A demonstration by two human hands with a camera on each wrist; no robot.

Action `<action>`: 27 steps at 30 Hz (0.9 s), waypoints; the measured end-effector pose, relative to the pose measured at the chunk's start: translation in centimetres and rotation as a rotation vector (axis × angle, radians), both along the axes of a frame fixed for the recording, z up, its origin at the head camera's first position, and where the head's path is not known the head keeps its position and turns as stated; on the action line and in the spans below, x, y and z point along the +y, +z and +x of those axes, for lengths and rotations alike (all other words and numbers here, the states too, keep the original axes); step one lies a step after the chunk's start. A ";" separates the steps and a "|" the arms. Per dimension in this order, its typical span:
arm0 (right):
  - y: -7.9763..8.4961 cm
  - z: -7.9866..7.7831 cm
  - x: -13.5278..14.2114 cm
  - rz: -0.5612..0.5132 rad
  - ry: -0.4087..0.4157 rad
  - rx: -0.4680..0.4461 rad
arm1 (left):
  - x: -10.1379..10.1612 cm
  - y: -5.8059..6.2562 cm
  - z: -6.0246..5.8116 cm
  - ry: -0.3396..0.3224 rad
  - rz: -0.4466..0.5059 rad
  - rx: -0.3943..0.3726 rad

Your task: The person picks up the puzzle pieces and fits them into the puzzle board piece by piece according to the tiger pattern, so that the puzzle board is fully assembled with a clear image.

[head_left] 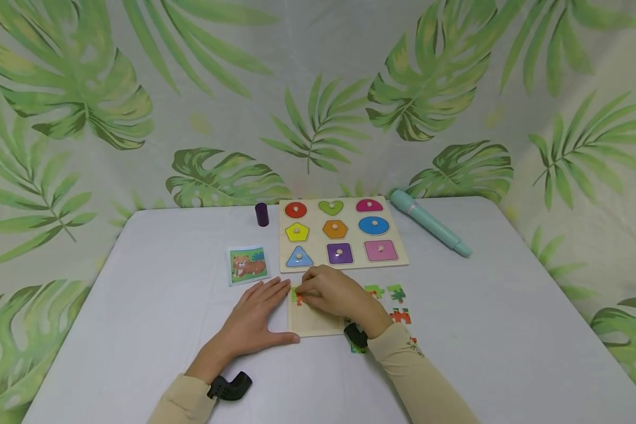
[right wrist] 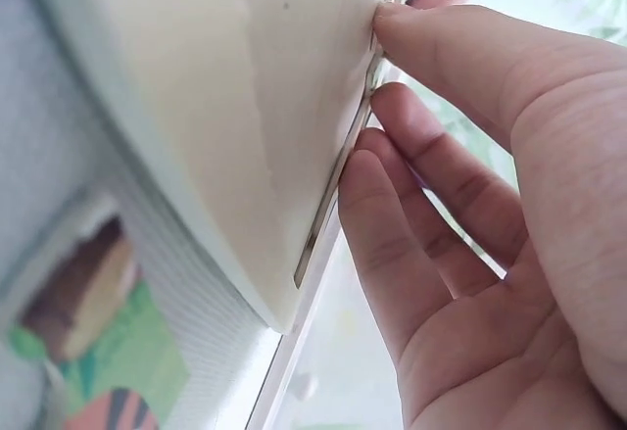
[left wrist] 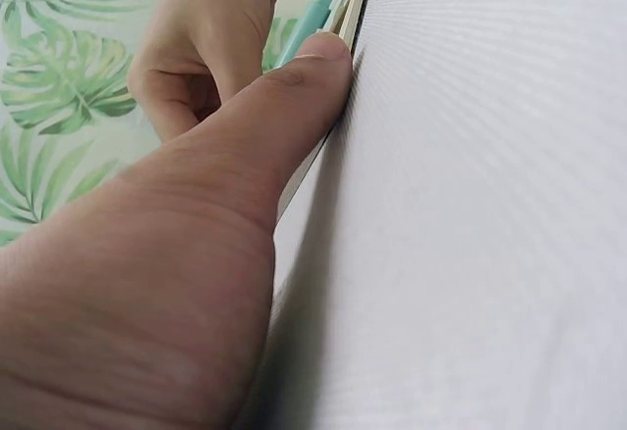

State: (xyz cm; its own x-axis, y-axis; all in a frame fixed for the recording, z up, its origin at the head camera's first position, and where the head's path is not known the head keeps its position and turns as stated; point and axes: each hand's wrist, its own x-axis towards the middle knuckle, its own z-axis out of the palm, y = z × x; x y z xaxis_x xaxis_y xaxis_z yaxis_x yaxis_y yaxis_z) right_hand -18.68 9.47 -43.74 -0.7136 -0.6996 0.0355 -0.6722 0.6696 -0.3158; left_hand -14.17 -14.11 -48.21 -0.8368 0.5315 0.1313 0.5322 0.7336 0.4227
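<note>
In the head view my left hand [head_left: 261, 312] lies spread along the left side of a small wooden puzzle tray [head_left: 315, 321], its fingertips by the upper left corner and its thumb by the lower one. My right hand [head_left: 335, 291] reaches over the tray and pinches a green-and-red jigsaw piece [head_left: 298, 297] at the upper left corner. Seen from the right wrist, the thumb and fingers [right wrist: 377, 195] touch the tray's surface; the piece is mostly hidden there. More jigsaw pieces [head_left: 400, 316] lie right of the tray, partly covered by the right forearm.
Behind the tray lies a board of coloured knobbed shapes [head_left: 318, 244]. A tiger picture card [head_left: 248, 265] is at its left, with a dark purple cylinder [head_left: 262, 215] farther back. A mint-green wand-like tube [head_left: 431, 224] lies at the back right of the white table [head_left: 509, 330].
</note>
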 end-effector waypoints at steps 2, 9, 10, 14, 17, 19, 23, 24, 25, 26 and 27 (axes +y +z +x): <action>0.0 -0.1 0.0 0.004 -0.005 -0.006 | 0.0 0.1 0.0 0.002 -0.001 -0.003; 0.2 -0.1 -0.1 0.009 0.008 0.003 | 0.0 0.1 0.0 0.009 -0.007 -0.011; 0.2 0.0 -0.1 0.007 0.013 0.005 | 0.0 0.1 0.0 0.009 -0.008 -0.012; 0.4 0.0 -0.2 0.009 0.013 -0.002 | 0.0 0.0 -0.1 0.010 -0.007 -0.009; 0.4 0.0 -0.3 0.009 -0.004 -0.020 | 0.0 0.0 -0.1 0.009 -0.006 -0.005; 0.4 0.0 -0.3 0.006 -0.013 -0.034 | 0.0 0.0 -0.1 0.007 -0.006 -0.006; 0.5 0.2 -0.3 -0.003 -0.010 -0.040 | 0.0 0.1 0.0 0.004 -0.007 -0.004; 0.6 0.2 -0.3 -0.003 -0.011 -0.044 | 0.0 0.1 0.0 0.003 -0.006 -0.005; 0.6 0.3 -0.2 0.000 -0.013 -0.048 | 0.0 0.1 0.0 0.002 -0.007 -0.004; 0.7 0.3 -0.2 0.003 -0.016 -0.055 | 0.0 0.1 0.0 0.000 -0.008 -0.004; 0.8 0.4 -0.2 0.007 -0.020 -0.066 | 0.0 0.1 0.0 0.000 -0.009 -0.006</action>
